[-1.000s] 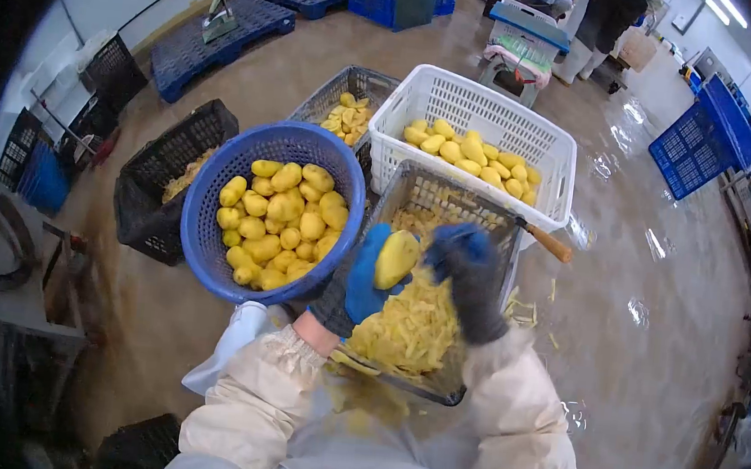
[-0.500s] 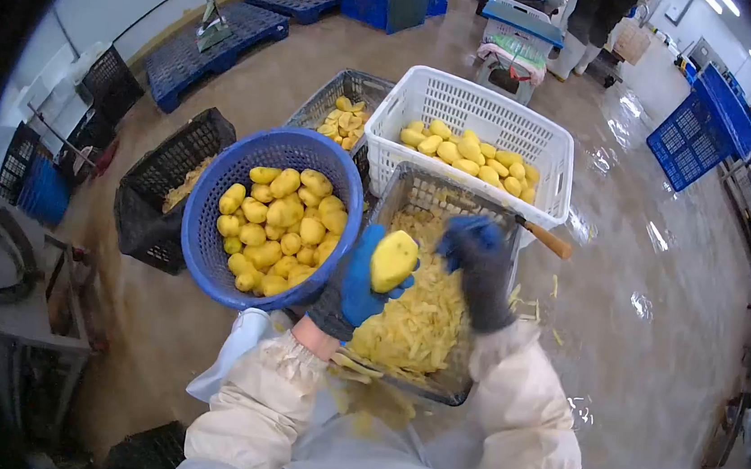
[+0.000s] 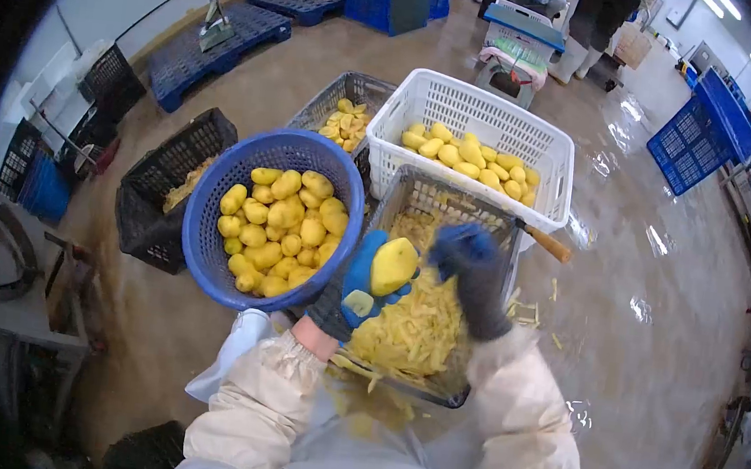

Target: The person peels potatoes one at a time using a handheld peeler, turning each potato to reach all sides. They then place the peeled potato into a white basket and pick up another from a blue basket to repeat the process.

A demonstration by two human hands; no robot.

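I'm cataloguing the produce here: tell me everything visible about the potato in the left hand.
The potato is oblong and yellow, with a smooth, apparently peeled face toward the camera. It is tilted in the gloved left hand, blue fingers showing at its lower right; in view it overlaps the dark crate.

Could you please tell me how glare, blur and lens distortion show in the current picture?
Head view: white glare patches on the wet floor at the right; head view: the right hand is blurred, while the potato in the left hand looks sharper; head view: fisheye-like bending towards the edges, with dark corners.
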